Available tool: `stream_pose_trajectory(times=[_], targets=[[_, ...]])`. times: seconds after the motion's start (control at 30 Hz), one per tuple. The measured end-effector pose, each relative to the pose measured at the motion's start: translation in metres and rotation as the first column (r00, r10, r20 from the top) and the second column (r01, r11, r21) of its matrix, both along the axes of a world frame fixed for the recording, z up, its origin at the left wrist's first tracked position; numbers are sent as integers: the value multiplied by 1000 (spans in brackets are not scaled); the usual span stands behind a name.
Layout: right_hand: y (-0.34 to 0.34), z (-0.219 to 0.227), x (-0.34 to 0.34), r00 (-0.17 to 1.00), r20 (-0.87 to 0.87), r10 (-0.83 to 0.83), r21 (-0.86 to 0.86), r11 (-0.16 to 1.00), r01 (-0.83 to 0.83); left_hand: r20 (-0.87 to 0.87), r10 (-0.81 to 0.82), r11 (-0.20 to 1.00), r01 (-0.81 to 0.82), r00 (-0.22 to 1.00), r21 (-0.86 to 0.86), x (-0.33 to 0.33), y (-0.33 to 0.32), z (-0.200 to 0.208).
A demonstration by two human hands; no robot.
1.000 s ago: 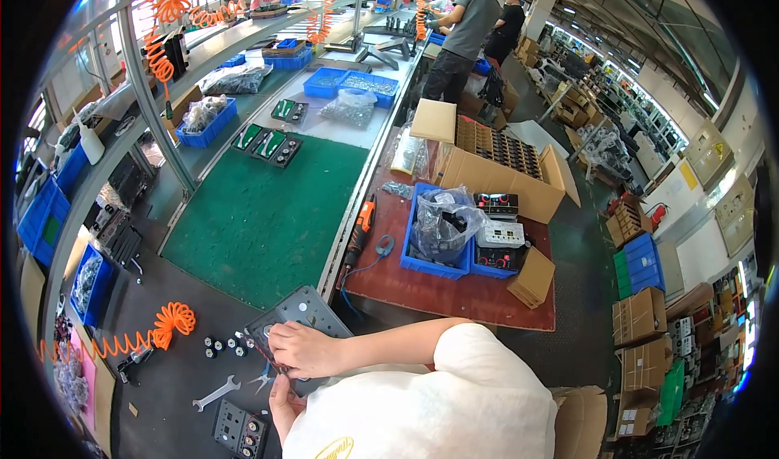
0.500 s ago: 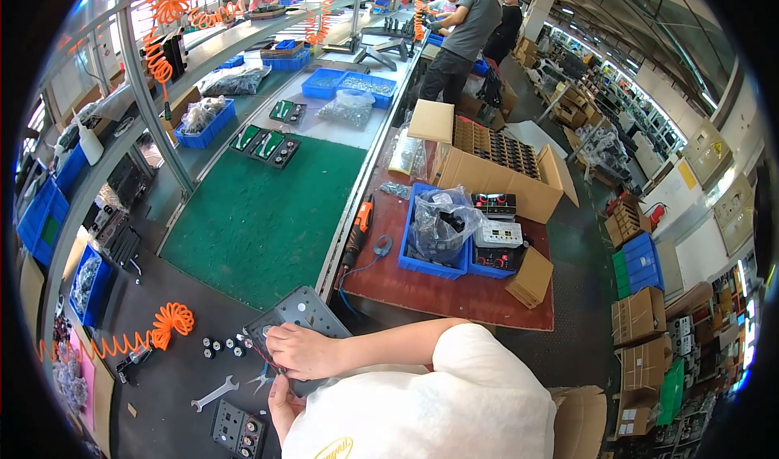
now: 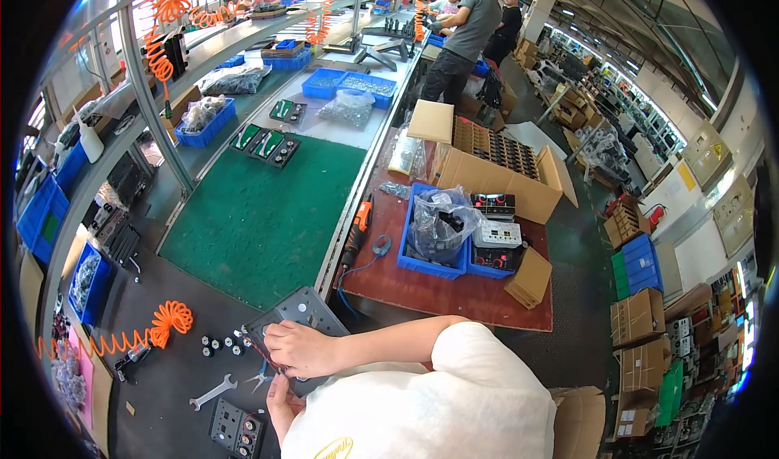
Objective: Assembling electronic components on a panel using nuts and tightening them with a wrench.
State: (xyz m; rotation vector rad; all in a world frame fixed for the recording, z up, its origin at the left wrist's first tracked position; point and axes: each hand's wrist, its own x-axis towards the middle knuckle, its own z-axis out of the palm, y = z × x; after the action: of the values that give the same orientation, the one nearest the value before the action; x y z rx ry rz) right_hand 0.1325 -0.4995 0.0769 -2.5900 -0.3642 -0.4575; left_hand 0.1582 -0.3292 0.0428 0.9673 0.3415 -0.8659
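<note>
My right hand point(image 3: 302, 351) reaches in from the right over a dark grey panel point(image 3: 312, 306). Its fingers are bent and closed on thin red and black wires point(image 3: 261, 352) at the panel's near left edge. Just below, my left hand point(image 3: 281, 404) pinches the wires' lower end with thumb and finger; the exact piece is too small to make out. Small pliers point(image 3: 260, 376) lie left of the hands. Further left are a steel open-end wrench point(image 3: 213, 392), several round black-and-silver parts point(image 3: 217, 345) and a second panel point(image 3: 236, 428) fitted with round parts.
A green mat point(image 3: 260, 216) covers the bench ahead, carrying panels with green boards point(image 3: 266, 146). An orange power screwdriver point(image 3: 358, 230), blue bin point(image 3: 434, 264) and open carton point(image 3: 499, 175) occupy the red board at right. An orange coiled hose point(image 3: 172, 321) lies left. Other people stand far off.
Both hands stay nearly in place at the panel's edge, with only slight finger movement. More of the red wires shows beside my right hand.
</note>
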Motion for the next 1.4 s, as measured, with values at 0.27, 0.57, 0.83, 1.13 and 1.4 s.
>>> stream_pose_trajectory(times=[0.27, 0.57, 0.83, 1.13, 1.4], targets=[[0, 3, -3, 996, 77, -43, -110, 993, 51, 22, 69, 996, -70, 997, 52, -6, -7, 15], [2, -2, 2, 994, 64, 84, 23, 996, -86, -42, 73, 997, -74, 996, -27, -1, -3, 8], [-8, 1, 9, 986, 56, 156, 81, 984, -160, -17, 1, 1000, -1, 1000, -25, 0, 3, 3], [-5, 3, -4, 995, -22, 95, 158, 983, -91, -22, 20, 997, -21, 1000, -79, 4, 6, 3], [2, 3, -7, 999, 28, 30, 141, 989, -34, -63, 34, 992, -41, 997, -115, 4, 7, 4]])
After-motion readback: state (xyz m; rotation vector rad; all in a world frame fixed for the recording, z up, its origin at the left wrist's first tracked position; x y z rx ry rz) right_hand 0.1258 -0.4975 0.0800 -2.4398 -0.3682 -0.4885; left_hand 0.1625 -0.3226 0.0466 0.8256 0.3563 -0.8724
